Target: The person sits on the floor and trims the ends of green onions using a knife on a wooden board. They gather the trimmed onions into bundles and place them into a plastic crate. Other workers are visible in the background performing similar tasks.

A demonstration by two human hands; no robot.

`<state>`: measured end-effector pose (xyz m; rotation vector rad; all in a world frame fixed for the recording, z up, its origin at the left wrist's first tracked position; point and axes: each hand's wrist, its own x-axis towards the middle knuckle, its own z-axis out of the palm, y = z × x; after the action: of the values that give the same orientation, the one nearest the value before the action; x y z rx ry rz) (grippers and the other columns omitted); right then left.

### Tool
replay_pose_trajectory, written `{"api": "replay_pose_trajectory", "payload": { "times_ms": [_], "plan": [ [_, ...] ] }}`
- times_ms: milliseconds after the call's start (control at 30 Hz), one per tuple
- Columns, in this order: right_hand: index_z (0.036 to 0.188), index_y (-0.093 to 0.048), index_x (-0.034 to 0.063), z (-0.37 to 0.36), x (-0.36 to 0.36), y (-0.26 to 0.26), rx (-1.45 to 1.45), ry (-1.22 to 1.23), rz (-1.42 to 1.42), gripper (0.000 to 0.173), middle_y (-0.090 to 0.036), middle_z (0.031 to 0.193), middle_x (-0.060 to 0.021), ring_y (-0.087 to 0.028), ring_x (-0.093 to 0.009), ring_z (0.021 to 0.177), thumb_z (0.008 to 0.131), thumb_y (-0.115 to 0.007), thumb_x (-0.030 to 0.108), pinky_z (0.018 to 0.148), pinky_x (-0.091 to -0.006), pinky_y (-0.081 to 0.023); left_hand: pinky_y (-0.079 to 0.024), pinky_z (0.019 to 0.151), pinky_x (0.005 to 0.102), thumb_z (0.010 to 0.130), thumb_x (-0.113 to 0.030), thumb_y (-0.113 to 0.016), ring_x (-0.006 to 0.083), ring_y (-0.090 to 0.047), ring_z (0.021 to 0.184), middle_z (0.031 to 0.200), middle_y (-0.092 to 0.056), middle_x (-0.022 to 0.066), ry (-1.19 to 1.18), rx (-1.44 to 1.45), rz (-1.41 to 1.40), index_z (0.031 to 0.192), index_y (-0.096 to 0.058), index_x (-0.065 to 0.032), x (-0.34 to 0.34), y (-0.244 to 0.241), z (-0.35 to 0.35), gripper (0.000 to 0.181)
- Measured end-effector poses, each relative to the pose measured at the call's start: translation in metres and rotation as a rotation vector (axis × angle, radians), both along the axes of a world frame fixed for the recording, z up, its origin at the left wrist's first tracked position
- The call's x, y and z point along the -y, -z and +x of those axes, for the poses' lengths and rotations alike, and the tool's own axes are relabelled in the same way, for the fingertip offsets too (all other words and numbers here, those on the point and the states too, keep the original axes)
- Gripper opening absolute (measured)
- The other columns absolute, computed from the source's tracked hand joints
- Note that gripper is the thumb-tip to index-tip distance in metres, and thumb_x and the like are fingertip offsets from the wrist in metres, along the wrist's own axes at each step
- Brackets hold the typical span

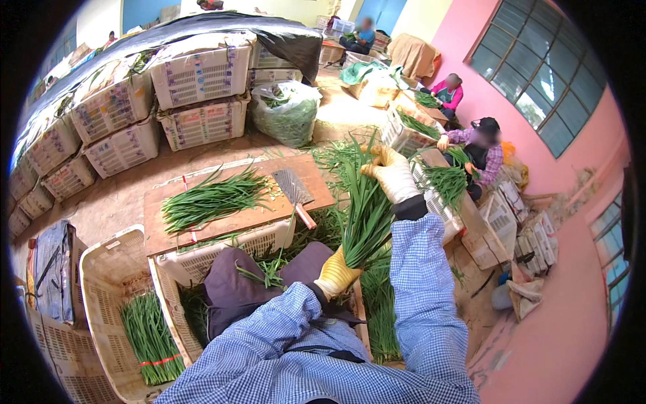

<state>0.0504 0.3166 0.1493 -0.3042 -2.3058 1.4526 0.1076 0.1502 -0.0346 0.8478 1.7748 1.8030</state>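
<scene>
My left hand (337,275), in a yellow-coated glove, is closed around the lower end of a bunch of green, flat-leaved stalks, likely garlic chives (366,222). The bunch stands upright in front of my right thigh, its leaf tips fanning upward. My right hand (391,171), in a stained pale glove, is at the upper leaves with fingers curled; whether it grips any leaf is hard to tell. On a wooden board (232,222) before me lies a pile of cut chives (217,199). Beside that pile rests a broad cleaver (293,189), its handle over the board's near edge.
At my left, a plastic crate (113,308) holds a chive bundle (151,336) tied with red tape. More chives (381,313) lie by my right side. Stacked crates (202,76) and a filled plastic bag (285,113) stand ahead. A co-worker (477,156) sits at the right handling chives.
</scene>
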Motion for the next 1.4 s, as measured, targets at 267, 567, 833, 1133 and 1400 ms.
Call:
{"api": "replay_pose_trajectory", "payload": {
  "times_ms": [267, 567, 833, 1133, 1400],
  "plan": [
    [0.105, -0.067, 0.009, 0.022, 0.023, -0.036, 0.041, 0.234, 0.997, 0.029, -0.069, 0.096, -0.0168, -0.066, -0.034, 0.091, 0.076, -0.067, 0.009, 0.081, -0.0398, -0.052, -0.05, 0.082, 0.0366, 0.072, -0.01, -0.076, 0.0346, -0.066, 0.093, 0.101, -0.067, 0.0207, -0.039, -0.005, 0.004, 0.124, -0.05, -0.0018, -0.005, 0.029, -0.007, 0.059],
    [0.118, -0.065, 0.0048, 0.057, 0.054, -0.066, -0.255, 0.046, 0.298, 0.033, -0.072, 0.099, -0.0109, -0.067, -0.017, 0.086, 0.087, -0.068, 0.016, 0.076, -0.0336, -0.054, -0.052, 0.082, 0.0352, 0.073, -0.013, -0.077, 0.0318, -0.067, 0.091, 0.101, -0.068, 0.0186, -0.096, 0.017, 0.05, 0.125, -0.05, -0.0006, -0.016, 0.072, -0.015, 0.06],
    [0.137, -0.05, 0.0078, 0.019, 0.063, -0.005, -0.06, 0.041, 0.381, 0.064, -0.068, 0.111, -0.0139, -0.065, -0.029, 0.1, 0.08, -0.075, 0.021, 0.088, -0.0352, -0.05, -0.052, 0.079, 0.037, 0.075, -0.015, -0.074, 0.0345, -0.067, 0.088, 0.096, -0.069, 0.0193, -0.146, -0.134, -0.021, 0.124, -0.05, -0.0036, -0.024, 0.069, -0.006, 0.056],
    [0.143, -0.04, 0.0069, 0.012, 0.05, 0.002, 0.036, 0.279, 0.582, 0.077, -0.063, 0.123, -0.0138, -0.062, -0.031, 0.109, 0.078, -0.077, 0.023, 0.094, -0.0375, -0.047, -0.051, 0.077, 0.0387, 0.075, -0.013, -0.071, 0.0358, -0.066, 0.088, 0.096, -0.068, 0.0201, -0.134, -0.155, -0.072, 0.125, -0.051, -0.0065, -0.006, 0.033, -0.005, 0.055],
    [0.144, -0.041, 0.0106, 0.003, 0.055, -0.01, 0.302, 0.274, 0.606, 0.07, -0.066, 0.117, -0.016, -0.064, -0.032, 0.105, 0.082, -0.071, 0.021, 0.092, -0.0393, -0.048, -0.051, 0.078, 0.0383, 0.075, -0.013, -0.071, 0.0356, -0.066, 0.091, 0.098, -0.068, 0.0205, -0.097, -0.147, -0.121, 0.131, -0.048, -0.0068, -0.003, 0.033, -0.006, 0.062]
  ]
}}
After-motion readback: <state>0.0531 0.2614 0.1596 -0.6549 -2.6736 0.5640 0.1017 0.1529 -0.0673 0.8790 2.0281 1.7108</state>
